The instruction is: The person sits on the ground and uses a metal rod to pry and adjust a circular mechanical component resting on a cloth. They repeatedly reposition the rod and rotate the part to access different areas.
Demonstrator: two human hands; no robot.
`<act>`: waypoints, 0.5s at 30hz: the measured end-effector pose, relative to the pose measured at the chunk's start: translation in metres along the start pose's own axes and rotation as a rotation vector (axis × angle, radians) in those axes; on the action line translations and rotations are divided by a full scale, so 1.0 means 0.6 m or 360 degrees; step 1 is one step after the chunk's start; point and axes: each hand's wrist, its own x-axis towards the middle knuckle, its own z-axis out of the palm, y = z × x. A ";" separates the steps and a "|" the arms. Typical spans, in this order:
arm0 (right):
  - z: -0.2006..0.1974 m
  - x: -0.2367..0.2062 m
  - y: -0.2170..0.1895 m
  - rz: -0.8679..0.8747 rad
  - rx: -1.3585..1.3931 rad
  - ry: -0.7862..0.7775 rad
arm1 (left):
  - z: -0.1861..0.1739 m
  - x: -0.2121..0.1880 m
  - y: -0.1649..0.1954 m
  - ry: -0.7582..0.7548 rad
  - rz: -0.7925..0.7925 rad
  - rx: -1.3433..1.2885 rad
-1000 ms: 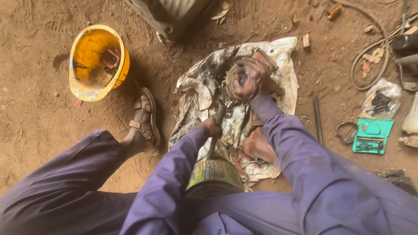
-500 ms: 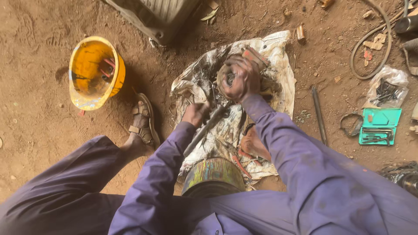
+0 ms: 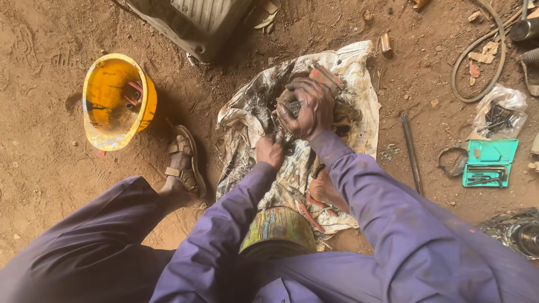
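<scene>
Compared with half a second ago, the left hand has moved up to the greasy metal part on the stained cloth; its grip is fisted, contents indeterminate. The right hand clamps over that part. Count: one yellow hard hat, one teal tool case, one metal rod, one hose.

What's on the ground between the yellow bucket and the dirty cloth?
In the head view, the person's sandalled foot rests on bare dirt between the yellow bucket and the dirty cloth.
</scene>
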 end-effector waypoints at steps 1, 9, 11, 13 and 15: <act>0.000 0.000 0.000 0.0010 0.0003 0.0000 | 0.015 0.002 -0.002 0.0004 0.0063 -0.0216; -0.010 0.001 -0.010 -0.0024 -0.0001 0.0016 | 0.013 -0.016 0.022 -0.0445 0.0046 -0.1037; -0.013 0.002 -0.013 0.0002 0.0041 -0.0022 | -0.012 -0.022 0.045 -0.0362 0.0030 -0.0948; -0.015 0.004 -0.015 0.0001 0.0061 -0.0012 | -0.030 -0.024 0.071 -0.0320 -0.0040 -0.0966; -0.015 0.003 -0.015 -0.0029 0.0024 0.0031 | -0.033 -0.025 0.090 -0.0349 -0.0168 -0.1119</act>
